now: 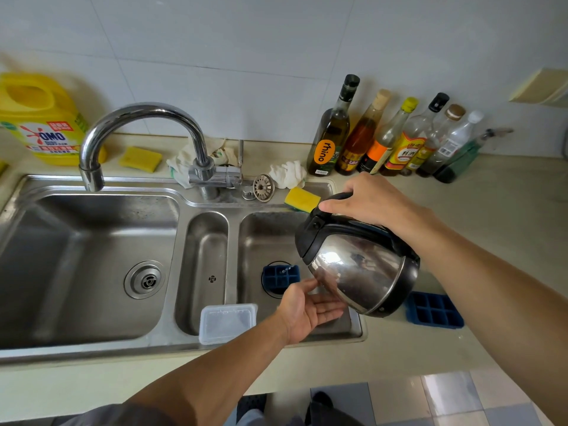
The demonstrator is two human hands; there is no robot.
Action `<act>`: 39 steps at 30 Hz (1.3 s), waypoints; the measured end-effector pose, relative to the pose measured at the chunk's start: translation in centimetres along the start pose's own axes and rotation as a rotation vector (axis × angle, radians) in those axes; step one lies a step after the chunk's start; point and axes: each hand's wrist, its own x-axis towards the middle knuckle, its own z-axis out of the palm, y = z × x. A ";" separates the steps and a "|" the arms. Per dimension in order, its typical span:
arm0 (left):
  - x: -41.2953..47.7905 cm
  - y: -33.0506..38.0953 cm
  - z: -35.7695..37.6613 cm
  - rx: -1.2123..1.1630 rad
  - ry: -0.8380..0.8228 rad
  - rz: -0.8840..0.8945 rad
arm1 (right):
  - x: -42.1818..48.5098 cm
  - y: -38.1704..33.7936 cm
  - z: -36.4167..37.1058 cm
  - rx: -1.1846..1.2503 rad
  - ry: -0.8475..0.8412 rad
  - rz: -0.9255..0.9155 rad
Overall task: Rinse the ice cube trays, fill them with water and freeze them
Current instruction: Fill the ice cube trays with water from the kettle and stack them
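Note:
My right hand (373, 202) grips the black handle of a steel electric kettle (356, 265), tilted spout-down over the right sink basin (264, 235). Below the spout a blue ice cube tray (280, 277) lies in that basin over the drain, partly hidden by the kettle and my left hand. A thin stream of water falls onto it. My left hand (307, 309) is open, palm up, with its fingers against the kettle's lower side. A second blue ice cube tray (435, 310) rests on the counter to the right of the sink.
A clear plastic lid (226, 322) sits on the sink's front rim. The faucet (138, 130) arches over the large left basin. Oil and sauce bottles (384, 139) line the back wall. Yellow sponges (302, 198), rags, a drain strainer (263, 187) and a yellow detergent jug (40, 118) stand behind the sink.

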 end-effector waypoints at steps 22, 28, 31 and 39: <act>2.1 0.5 1.2 0.059 -0.007 -0.051 | 1.8 1.6 -0.7 -0.031 -0.015 0.065; 1.9 0.9 1.2 0.033 -0.014 -0.050 | 2.2 1.3 -0.6 -0.042 -0.015 0.035; 1.7 1.0 1.0 0.023 -0.019 -0.050 | 2.3 0.9 -0.4 -0.043 -0.016 0.010; 1.1 1.4 0.0 0.002 -0.022 -0.050 | 2.8 -0.8 0.0 -0.072 -0.046 0.006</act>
